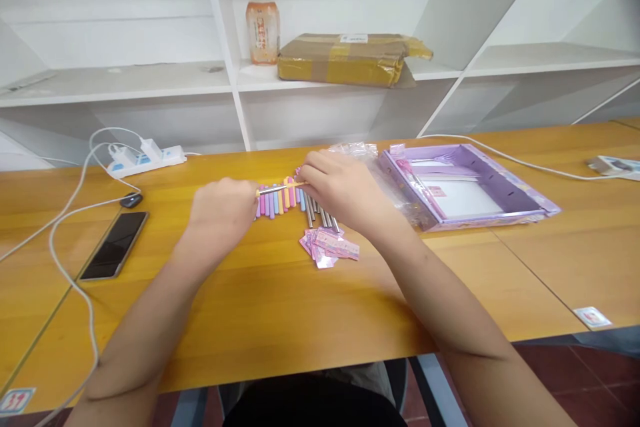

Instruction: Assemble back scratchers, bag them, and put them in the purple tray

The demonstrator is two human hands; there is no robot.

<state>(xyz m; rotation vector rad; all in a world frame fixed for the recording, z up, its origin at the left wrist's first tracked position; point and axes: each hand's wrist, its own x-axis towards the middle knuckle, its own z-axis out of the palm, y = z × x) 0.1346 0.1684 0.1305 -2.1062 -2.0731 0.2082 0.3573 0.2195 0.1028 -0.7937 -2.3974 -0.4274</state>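
Note:
My left hand is closed around one end of a slim pen-like stick, silver in the middle with yellow-orange parts at its ends. The other end is pinched in my right hand, so the stick lies level between my fists. Just behind and below it, a row of pastel sticks in purple, blue, yellow and pink lies on the table. Several silver metal tubes stick out under my right hand, which partly hides them. Nearer me is a small fanned pile of pink printed paper strips.
Right of my hands lie clear plastic wrapping and an open purple box. A phone, white cables and a power strip are on the left. The shelf behind holds a bottle and a taped carton.

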